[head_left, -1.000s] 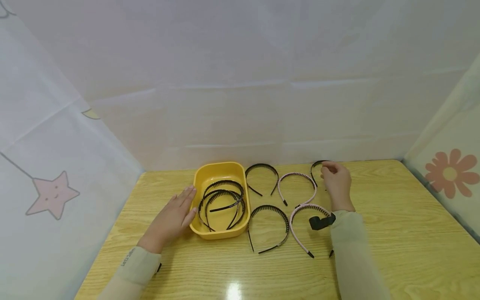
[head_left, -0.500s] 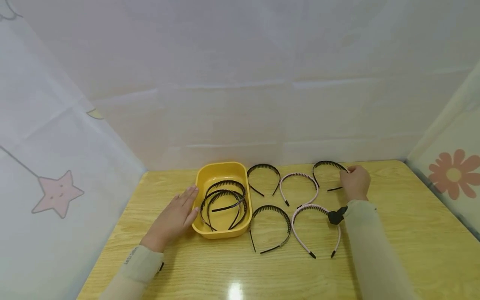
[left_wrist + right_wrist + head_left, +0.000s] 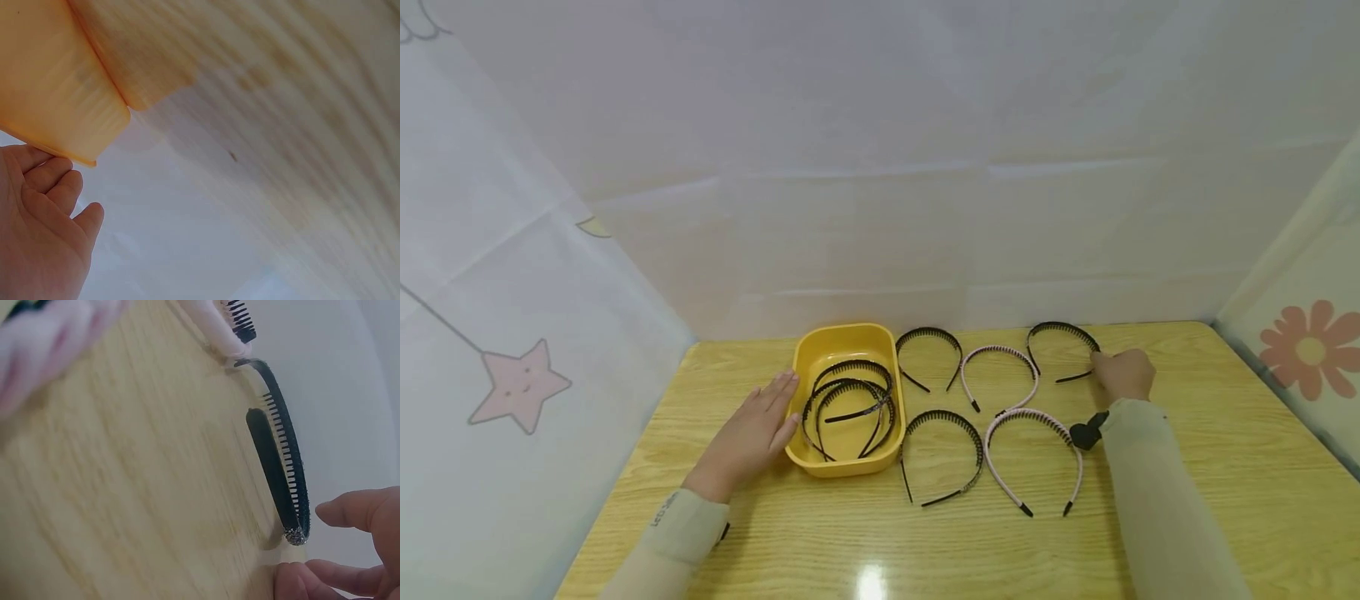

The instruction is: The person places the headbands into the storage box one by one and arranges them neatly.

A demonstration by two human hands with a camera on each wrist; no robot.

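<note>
Against the outer left side of a yellow plastic basin [image 3: 842, 471] rests my left hand [image 3: 748, 435], its fingers extended; the left wrist view shows the fingertips of that hand [image 3: 47, 219] at the basin's rim. Several black toothed headbands [image 3: 850, 382] lie overlapping inside the basin. At the back right my right hand [image 3: 1124, 373] is beside the right side of a black headband [image 3: 1063, 325]. In the right wrist view, thumb and fingers of this hand [image 3: 353, 544] stand apart around the glittery bend of that headband [image 3: 289, 440], with nothing pinched between them.
Between basin and right hand, a back pink headband [image 3: 1000, 348] and a front pink headband [image 3: 1033, 413] lie on the wooden table [image 3: 865, 533]. A back black headband [image 3: 928, 332] and a front one [image 3: 942, 414] lie right of the basin. A white sheet [image 3: 925, 208] hangs behind.
My right hand has moved right and slightly nearer, along the back black headband, leaving more of it exposed. The left hand stays at the basin.
</note>
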